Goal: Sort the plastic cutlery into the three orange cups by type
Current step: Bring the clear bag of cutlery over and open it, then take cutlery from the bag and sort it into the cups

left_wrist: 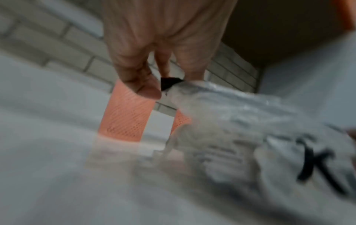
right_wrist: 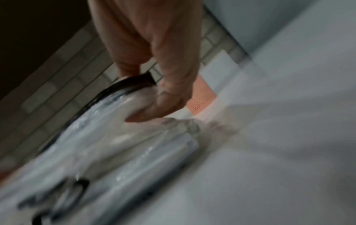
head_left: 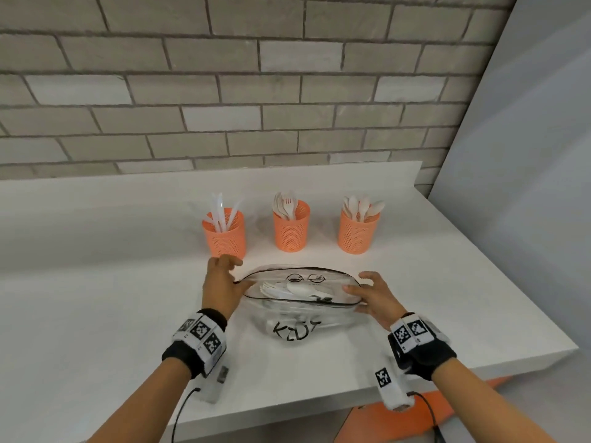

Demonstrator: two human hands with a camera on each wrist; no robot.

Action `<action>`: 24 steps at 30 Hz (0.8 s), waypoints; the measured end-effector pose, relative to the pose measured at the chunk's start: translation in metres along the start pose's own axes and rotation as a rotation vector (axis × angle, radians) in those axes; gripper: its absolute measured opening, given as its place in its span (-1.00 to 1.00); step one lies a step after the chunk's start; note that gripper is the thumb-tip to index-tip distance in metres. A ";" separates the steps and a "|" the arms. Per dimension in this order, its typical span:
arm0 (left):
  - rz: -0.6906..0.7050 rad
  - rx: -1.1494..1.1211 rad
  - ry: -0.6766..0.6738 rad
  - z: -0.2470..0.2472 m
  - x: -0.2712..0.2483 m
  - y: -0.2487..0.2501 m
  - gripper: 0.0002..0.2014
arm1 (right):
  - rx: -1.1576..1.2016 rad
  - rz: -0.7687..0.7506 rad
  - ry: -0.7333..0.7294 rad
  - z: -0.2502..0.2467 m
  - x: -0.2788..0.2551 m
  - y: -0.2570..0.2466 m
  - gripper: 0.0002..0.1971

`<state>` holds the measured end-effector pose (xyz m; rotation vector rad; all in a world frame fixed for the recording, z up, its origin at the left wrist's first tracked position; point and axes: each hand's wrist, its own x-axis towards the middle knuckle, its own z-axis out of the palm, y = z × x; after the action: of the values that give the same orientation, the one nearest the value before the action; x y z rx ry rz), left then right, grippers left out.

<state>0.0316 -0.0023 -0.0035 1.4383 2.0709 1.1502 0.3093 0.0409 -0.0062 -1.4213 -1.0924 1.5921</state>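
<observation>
Three orange mesh cups stand in a row on the white counter (head_left: 96,282): the left cup (head_left: 224,235) holds knives, the middle cup (head_left: 291,230) forks, the right cup (head_left: 358,233) spoons. In front of them sits a clear plastic bag (head_left: 297,314) with a black rim and black lettering, its mouth held wide. White cutlery (head_left: 287,290) lies inside it. My left hand (head_left: 240,276) pinches the rim's left end, and my right hand (head_left: 355,282) pinches the right end. The blurred left wrist view shows my left hand (left_wrist: 163,85) at the bag's (left_wrist: 240,129) black corner. In the right wrist view, my right hand (right_wrist: 152,91) grips the black rim.
A grey brick wall (head_left: 256,91) rises behind the counter and a pale panel (head_left: 527,155) closes the right side. The counter's front edge (head_left: 479,366) runs diagonally at the lower right, with something orange (head_left: 447,407) below it. Bare counter lies to the left of the cups.
</observation>
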 end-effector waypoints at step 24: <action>0.186 0.084 -0.506 -0.007 -0.011 0.026 -0.17 | -0.689 -0.271 -0.208 0.009 -0.015 -0.019 -0.35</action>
<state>0.0469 -0.0116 0.0198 1.7723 1.6745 0.6677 0.3024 0.0329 0.0175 -1.4484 -1.9990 1.2334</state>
